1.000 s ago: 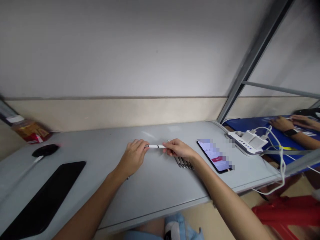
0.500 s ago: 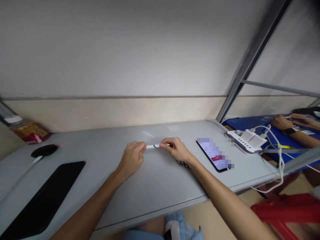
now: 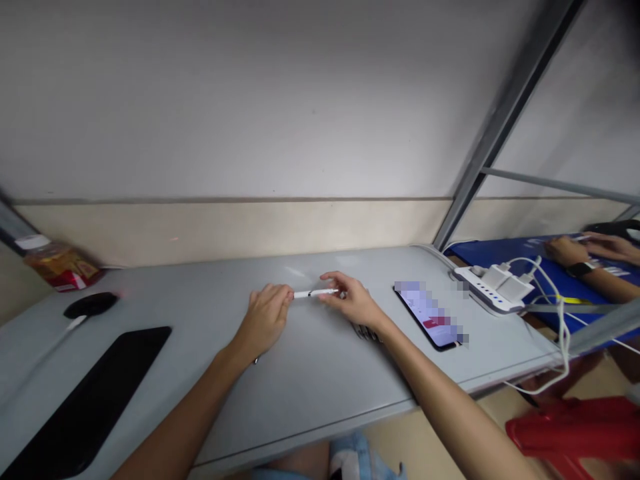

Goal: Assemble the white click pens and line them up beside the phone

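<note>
My left hand [image 3: 267, 317] is closed around the left end of a slim white pen [image 3: 303, 294], which lies nearly level just above the grey desk [image 3: 320, 373]. The pen's right end reaches between the thumb and fingers of my right hand [image 3: 353, 303]. Those fingers are parted; a small shiny bit shows near them, too small to make out. Beneath my right wrist lie several thin dark and silvery items [image 3: 367, 332], partly hidden. The tip of a small thin thing [image 3: 257, 361] peeks out beside my left wrist.
A phone [image 3: 427, 317] with a lit screen lies right, near a white power strip [image 3: 487, 290] with plugs and cables. Left are a black mat [image 3: 95, 400], a black round device [image 3: 90, 305] and a bottle [image 3: 60, 263]. Another person's hands [image 3: 570, 252] are over a blue surface. A red stool [image 3: 575, 427] stands below.
My right thumb and fingers have spread apart from their pinch on the pen, and more of its right end now shows. My left hand keeps its hold.
</note>
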Demonstrator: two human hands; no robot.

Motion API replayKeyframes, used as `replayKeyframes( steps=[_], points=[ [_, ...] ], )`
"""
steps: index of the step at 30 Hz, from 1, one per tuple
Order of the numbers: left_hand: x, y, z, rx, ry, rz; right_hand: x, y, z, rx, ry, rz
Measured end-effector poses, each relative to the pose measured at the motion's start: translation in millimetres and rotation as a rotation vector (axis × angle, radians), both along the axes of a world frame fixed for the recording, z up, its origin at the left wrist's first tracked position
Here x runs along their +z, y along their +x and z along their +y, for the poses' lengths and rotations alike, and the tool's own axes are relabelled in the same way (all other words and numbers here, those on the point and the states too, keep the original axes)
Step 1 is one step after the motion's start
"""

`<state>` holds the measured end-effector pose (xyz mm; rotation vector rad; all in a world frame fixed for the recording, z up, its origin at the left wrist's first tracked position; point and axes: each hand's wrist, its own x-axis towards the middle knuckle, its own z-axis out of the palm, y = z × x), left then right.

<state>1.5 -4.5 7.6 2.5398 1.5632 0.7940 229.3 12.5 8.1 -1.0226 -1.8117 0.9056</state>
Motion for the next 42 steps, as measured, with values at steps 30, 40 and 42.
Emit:
replayKeyframes(
  steps=[30, 40, 42],
  points=[
    [-4.6, 5.3, -0.1, -0.013, -0.035, 0.049, 0.0, 3.7, 0.0, -0.048, 0.359, -0.281],
    [-3.2, 2.8, -0.2, -0.015, -0.064, -0.009, -3.3, 6.1, 3.0, -0.109, 0.392, -0.408],
    [-5.4, 0.6, 1.2, -0.024, -0.063, -0.008, -4.2, 9.0, 4.9, -0.146, 0.397, -0.419]
  ],
)
